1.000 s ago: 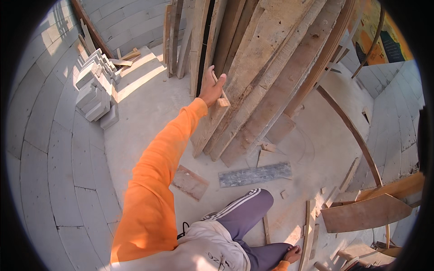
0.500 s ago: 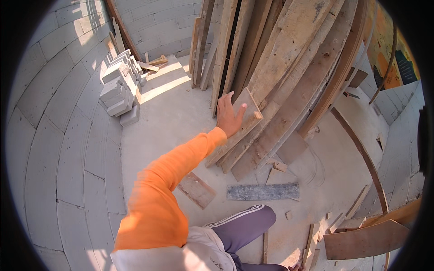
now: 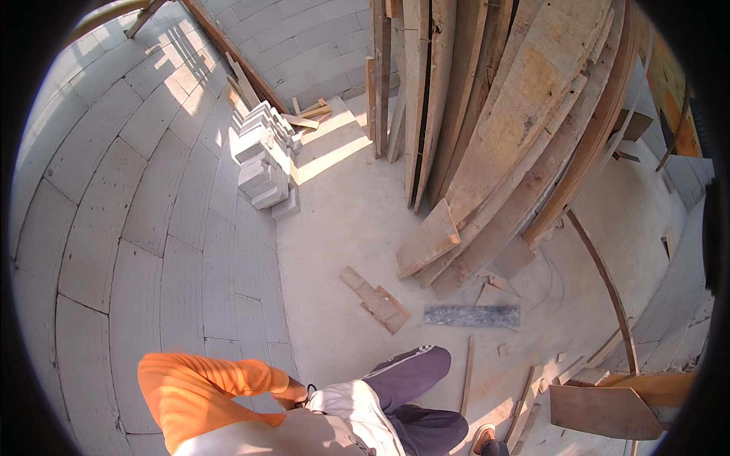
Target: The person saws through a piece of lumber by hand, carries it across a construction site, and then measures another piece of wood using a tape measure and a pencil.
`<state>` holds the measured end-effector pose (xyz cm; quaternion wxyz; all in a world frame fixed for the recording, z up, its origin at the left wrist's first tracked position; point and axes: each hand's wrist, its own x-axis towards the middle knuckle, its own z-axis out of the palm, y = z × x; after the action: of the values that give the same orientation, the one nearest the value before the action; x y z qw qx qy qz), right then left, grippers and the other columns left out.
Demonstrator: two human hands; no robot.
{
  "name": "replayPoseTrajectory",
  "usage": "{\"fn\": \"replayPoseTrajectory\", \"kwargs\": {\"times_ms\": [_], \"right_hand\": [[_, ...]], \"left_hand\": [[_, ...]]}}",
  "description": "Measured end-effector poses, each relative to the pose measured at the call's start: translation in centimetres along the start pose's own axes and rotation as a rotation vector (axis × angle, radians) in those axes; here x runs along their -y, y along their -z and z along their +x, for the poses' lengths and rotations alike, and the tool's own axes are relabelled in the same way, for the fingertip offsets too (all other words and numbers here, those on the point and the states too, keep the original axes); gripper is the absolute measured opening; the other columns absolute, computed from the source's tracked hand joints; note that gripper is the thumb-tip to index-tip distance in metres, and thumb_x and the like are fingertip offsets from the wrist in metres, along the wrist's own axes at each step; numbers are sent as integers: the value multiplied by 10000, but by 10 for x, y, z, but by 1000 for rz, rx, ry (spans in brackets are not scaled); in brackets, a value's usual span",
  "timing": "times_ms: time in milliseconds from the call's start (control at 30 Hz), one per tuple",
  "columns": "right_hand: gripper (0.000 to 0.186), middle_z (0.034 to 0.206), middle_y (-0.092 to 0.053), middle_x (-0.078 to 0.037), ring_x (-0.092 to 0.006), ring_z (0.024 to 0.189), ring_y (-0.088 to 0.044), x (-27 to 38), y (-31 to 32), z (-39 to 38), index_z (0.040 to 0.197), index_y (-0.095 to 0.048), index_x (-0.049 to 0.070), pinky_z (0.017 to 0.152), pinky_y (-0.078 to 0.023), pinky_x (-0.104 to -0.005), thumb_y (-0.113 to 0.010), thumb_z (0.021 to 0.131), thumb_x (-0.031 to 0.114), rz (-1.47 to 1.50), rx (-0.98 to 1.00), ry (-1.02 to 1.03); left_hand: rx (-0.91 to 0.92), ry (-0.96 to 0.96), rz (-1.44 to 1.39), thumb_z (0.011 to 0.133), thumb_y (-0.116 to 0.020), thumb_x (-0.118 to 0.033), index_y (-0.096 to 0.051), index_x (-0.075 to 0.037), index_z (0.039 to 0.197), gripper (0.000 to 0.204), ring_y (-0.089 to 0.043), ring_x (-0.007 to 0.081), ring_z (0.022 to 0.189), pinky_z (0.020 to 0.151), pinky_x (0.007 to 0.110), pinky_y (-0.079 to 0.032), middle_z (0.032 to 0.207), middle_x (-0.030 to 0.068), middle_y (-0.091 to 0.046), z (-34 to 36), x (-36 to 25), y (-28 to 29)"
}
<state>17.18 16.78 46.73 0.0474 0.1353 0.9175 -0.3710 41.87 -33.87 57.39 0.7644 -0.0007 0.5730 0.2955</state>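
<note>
Wooden planks (head view) are slanting; against their foot a small board is resting, probably best handled by both edges. Well apart from them, the left hand is hovering, grip indiscernible; right hand unseen.

The sleeve is bright orange, the shirt whitish, and the trousers muted purple with white striping along the leg. Leaning planks run from tan to darker brown with blotchy staining, while the flat strip on the floor is blue-grey with pale mottling. Pale grey walls carry a grid of darker joint lines, the stacked blocks are whitish grey, and creamy sunlit bands cross the greyish floor.
</note>
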Motion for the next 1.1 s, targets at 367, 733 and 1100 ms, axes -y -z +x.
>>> {"fn": "replayPoseTrajectory", "kwargs": {"times_ms": [367,733,1100], "right_hand": [[368,1095,-643,-167,-212,954,-649,153,159,-120,1283,-472,-35,849,-546,-329,-586,996,166,118,724,-144],[208,1017,-668,-97,-146,932,-641,172,267,-328,1160,-596,-29,853,-532,-301,-591,987,87,501,978,-645],[102,961,-693,-26,-81,908,-623,213,250,-445,1021,-710,4,834,-513,-255,-656,935,-8,973,656,-759]], "left_hand": [[-380,-231,-813,776,-786,-100,-699,-109,1147,381,-612,98,800,714,289,-523,1003,-4,-715,-221,-60,-169],[-536,-332,-949,879,-701,-9,-708,-63,1132,258,-623,61,810,775,235,-519,939,25,-730,-235,-62,-182],[-540,-223,-620,875,-738,-33,-675,31,1143,283,-661,106,828,765,260,-543,981,71,-725,-261,-97,-96]]}}
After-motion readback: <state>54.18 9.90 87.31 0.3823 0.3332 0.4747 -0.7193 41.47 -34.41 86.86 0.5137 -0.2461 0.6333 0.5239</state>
